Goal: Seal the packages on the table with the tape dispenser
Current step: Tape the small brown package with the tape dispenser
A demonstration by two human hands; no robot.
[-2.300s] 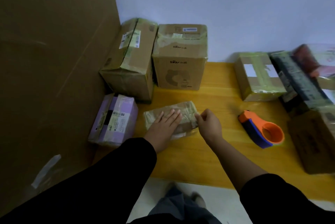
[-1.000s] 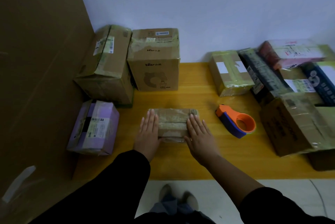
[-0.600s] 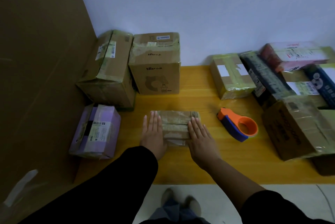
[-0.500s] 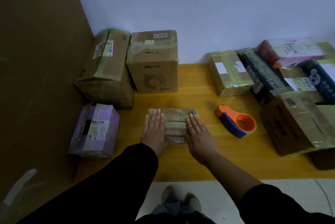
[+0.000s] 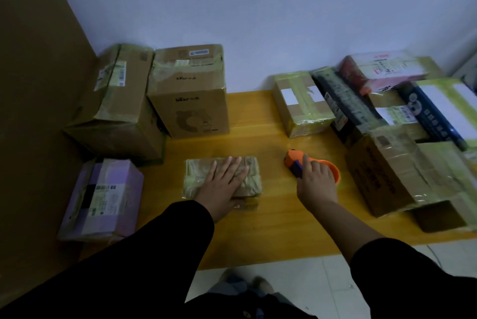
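Note:
A small flat brown package, wrapped in tape, lies on the yellow wooden table in front of me. My left hand lies flat on top of it with fingers straight. To its right sits the orange and blue tape dispenser. My right hand lies over the dispenser, fingers bent down around its orange ring; whether the grip is closed does not show clearly.
Two large cardboard boxes stand at the back left beside a tall cardboard sheet. A purple box sits at the left. Several taped boxes crowd the right side. The table's front edge is near me.
My right hand left the small package and moved right onto the tape dispenser. My left hand shifted from the package's left side to lie flat on its top.

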